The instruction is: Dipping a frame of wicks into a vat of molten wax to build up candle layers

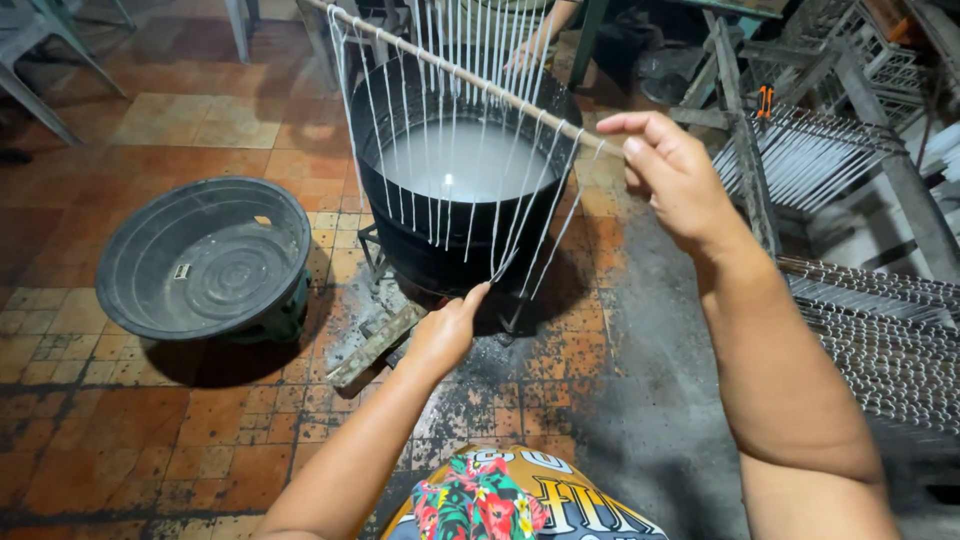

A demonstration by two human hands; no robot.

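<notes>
**Handling a rod of hanging wicks over a wax vat**

Holding entry: thin wooden rod (470,80), slanted across the view, strung with a row of white wicks (455,190) that hang down over the black vat (440,250). Judged light; the rod stiff, the wicks limp, likely to sway and tangle; any fresh coating probably soft and easily marred. Best held at the bare rod ends, not the strands.
Right hand (675,175): fingers pinched narrow on the rod's near end.
Left hand (445,330): fingertips touching the lowest wick ends; whether it grips them, cannot tell.
Vat: filled with pale liquid, standing on the tiled floor (200,130).
Beside it, left: dark empty basin (205,260).
Right: racks (860,340) of thin white rods
</notes>
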